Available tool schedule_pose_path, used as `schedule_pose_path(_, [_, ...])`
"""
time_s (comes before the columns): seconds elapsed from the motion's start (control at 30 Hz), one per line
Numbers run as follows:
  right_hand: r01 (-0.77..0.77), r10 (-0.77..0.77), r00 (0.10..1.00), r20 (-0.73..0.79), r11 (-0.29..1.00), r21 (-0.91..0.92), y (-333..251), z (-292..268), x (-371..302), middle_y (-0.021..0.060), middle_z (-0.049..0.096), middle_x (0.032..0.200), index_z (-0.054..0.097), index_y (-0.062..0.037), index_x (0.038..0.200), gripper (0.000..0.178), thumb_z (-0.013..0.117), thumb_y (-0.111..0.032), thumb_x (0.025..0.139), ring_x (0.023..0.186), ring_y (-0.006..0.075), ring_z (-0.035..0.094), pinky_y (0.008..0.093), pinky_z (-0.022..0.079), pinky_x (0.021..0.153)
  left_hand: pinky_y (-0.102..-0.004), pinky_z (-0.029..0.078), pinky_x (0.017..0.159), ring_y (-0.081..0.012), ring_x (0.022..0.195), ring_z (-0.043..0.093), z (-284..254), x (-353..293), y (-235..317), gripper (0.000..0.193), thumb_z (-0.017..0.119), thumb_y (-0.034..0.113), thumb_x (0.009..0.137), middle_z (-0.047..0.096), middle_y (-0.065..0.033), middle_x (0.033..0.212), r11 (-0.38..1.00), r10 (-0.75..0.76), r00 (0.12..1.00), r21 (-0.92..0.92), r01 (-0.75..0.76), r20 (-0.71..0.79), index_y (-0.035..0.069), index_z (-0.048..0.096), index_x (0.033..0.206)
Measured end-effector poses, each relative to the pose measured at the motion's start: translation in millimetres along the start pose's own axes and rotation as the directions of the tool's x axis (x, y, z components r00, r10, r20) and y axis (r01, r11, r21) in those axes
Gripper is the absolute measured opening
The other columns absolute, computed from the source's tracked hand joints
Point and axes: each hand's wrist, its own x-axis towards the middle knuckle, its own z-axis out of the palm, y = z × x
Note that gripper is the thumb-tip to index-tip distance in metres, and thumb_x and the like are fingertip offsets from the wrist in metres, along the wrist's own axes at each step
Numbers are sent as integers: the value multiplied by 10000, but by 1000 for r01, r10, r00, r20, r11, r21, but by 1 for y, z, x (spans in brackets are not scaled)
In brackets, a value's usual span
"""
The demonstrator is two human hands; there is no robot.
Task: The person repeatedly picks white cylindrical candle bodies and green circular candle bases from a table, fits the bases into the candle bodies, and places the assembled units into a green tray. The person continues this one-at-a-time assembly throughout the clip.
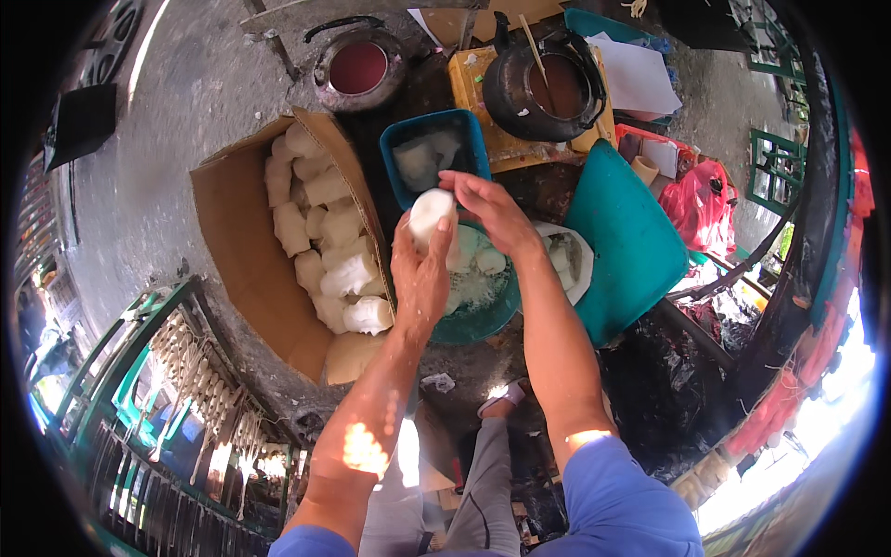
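Gripping rounded white piece (430, 210) in left grip (420, 265), closed around its lower part, with thumb on right side and fingers on left. Holding right grip (492, 213) open just beside the piece, with fingers stretched toward its top; cannot tell whether touching. Located mid-view, white piece raised above far edge of teal basin (475, 327). Seen in basin: cloudy water with more white chunks, partly hidden by forearms.

Just beyond: blue tub (436, 122), with whitish wet contents. To the left: open cardboard box (239, 251), loaded with many white pieces (345, 271), mostly stubby cylinders, some ragged at ends. Right of basin: white container (584, 267) with pale pieces inside, then teal tray (626, 251) tilted beside it.

Farther back: metal pot (328, 93) with pinkish-red contents; blackened pot (506, 93) with brown contents and stick (534, 48), set on yellow crate (466, 85). Far right: pink plastic bag (698, 202). Lower left: green rack (111, 348), hung with whitish strands.
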Motion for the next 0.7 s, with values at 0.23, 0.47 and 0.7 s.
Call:
schedule_pose_path(0.23, [-45, 49, 955, -293, 999, 20, 4, 9, 26, 151, 698, 1183, 525, 30, 1379, 784, 911, -280, 772, 1086, 259, 696, 386, 573, 908, -362, 471, 1081, -246, 1293, 586, 1, -31, -1, 659, 712, 361, 1016, 607, -188, 1432, 995, -72, 987, 77, 62, 143, -51, 516, 1493])
schedule_pose_path(0.47, [-334, -183, 876, -446, 436, -836, 36, 28, 81, 270, 690, 1214, 601, 53, 1284, 624, 836, -303, 828, 1138, 402, 699, 458, 607, 905, -459, 522, 1057, -420, 1222, 645, -17, -179, -14, 493, 761, 229, 898, 653, -245, 1318, 877, -141, 864, 466, -117, 483, -42, 636, 1291])
schedule_pose_path(0.7, [-245, -41, 964, -263, 251, -937, 31, 5, 91, 257, 745, 1159, 767, -2, 1080, 263, 707, -141, 865, 1099, 385, 734, 466, 609, 879, -529, 519, 1015, -410, 1204, 640, -21, -211, -101, 548, 705, 366, 934, 642, -205, 1343, 593, -406, 717, 760, -264, 566, 54, 619, 1375])
